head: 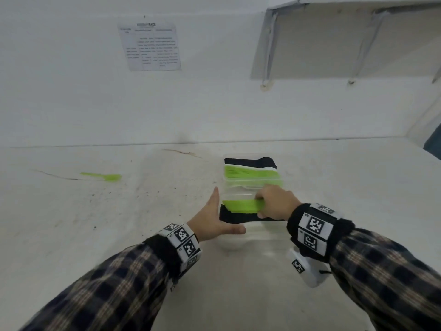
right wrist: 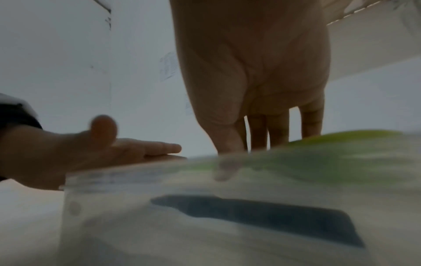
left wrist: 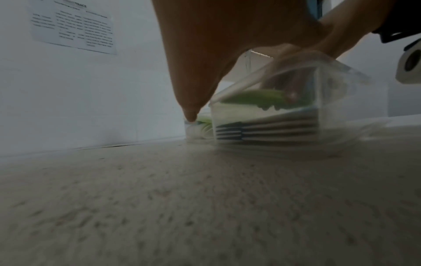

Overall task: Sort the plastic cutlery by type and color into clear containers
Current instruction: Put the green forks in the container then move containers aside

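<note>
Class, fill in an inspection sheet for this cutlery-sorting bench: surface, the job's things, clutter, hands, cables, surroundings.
Surface: white table, scuffed and speckled.
Job's things: near clear container holds black and green cutlery; far container holds black, white and green stacks; one green spoon lies loose at left.
Clutter: nothing seen.
Hands: left hand flat against the near container's side; right hand grips a green bundle.
Cables: nothing seen.
Surroundings: printed sheet on the wall, shelf upper right.

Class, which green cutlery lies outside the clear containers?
The lone green piece on the table, far left; the other green stacks sit inside containers.
</note>
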`<control>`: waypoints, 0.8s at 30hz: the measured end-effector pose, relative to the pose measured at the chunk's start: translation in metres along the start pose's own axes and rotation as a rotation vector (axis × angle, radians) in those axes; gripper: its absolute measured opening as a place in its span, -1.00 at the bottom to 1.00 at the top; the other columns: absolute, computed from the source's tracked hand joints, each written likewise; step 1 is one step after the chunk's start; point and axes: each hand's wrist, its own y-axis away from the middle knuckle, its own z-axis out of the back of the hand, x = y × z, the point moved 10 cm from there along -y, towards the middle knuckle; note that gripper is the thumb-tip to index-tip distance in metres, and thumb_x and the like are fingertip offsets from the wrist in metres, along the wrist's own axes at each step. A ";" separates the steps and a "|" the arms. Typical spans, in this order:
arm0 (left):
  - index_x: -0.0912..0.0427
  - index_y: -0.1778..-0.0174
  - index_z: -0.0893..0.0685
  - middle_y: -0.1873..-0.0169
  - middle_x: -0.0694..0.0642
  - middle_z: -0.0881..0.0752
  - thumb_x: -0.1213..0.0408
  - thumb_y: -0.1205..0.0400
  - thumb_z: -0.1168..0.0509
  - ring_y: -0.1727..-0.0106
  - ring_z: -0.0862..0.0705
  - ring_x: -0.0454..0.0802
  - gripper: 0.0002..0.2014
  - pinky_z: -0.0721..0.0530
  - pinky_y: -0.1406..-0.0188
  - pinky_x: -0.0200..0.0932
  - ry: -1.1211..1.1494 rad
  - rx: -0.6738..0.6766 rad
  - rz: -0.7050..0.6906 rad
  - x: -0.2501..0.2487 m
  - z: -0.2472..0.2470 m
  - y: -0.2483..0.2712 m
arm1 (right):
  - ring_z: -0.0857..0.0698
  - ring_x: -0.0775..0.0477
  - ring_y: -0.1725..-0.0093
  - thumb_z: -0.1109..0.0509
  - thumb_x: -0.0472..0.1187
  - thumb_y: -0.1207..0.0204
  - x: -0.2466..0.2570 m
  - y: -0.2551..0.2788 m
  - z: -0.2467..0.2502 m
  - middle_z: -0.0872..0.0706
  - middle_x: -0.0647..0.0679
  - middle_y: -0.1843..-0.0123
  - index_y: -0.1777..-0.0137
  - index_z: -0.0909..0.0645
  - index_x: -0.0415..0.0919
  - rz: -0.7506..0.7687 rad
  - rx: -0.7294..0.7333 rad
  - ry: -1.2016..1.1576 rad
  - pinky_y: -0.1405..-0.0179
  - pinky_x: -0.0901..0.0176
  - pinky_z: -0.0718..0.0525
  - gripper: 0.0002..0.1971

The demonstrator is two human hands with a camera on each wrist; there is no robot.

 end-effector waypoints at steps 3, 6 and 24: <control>0.21 -0.62 0.38 -0.66 0.03 0.17 0.02 -0.24 -0.63 -0.65 0.10 -0.11 0.39 -0.01 -0.54 -0.29 -0.013 -0.004 0.035 0.006 -0.004 -0.002 | -0.57 -0.15 -0.29 -0.46 -0.14 -0.44 0.005 -0.001 -0.002 -0.56 -0.07 -0.28 -0.31 -0.57 -0.12 0.035 -0.014 0.042 -0.23 0.00 -0.50 -0.58; 0.17 -0.59 0.47 -0.65 0.05 0.29 -0.09 -0.11 -0.66 -0.66 0.17 -0.09 0.53 0.01 -0.65 -0.10 -0.038 0.041 0.067 0.013 -0.009 -0.004 | -0.60 -0.17 -0.25 -0.40 -0.17 -0.47 0.013 -0.001 -0.010 -0.64 -0.09 -0.23 -0.25 -0.60 -0.15 0.060 -0.016 0.098 -0.16 0.02 -0.52 -0.66; 0.15 -0.64 0.35 -0.66 0.06 0.07 0.12 -0.25 -0.65 -0.63 -0.02 -0.11 0.37 -0.07 -0.39 -0.36 0.060 -0.023 0.088 0.014 -0.011 -0.001 | -0.53 -0.16 -0.32 -0.50 0.00 -0.41 0.011 -0.002 -0.014 -0.58 -0.10 -0.27 -0.34 -0.55 -0.17 0.068 -0.074 0.038 -0.21 0.00 -0.54 -0.48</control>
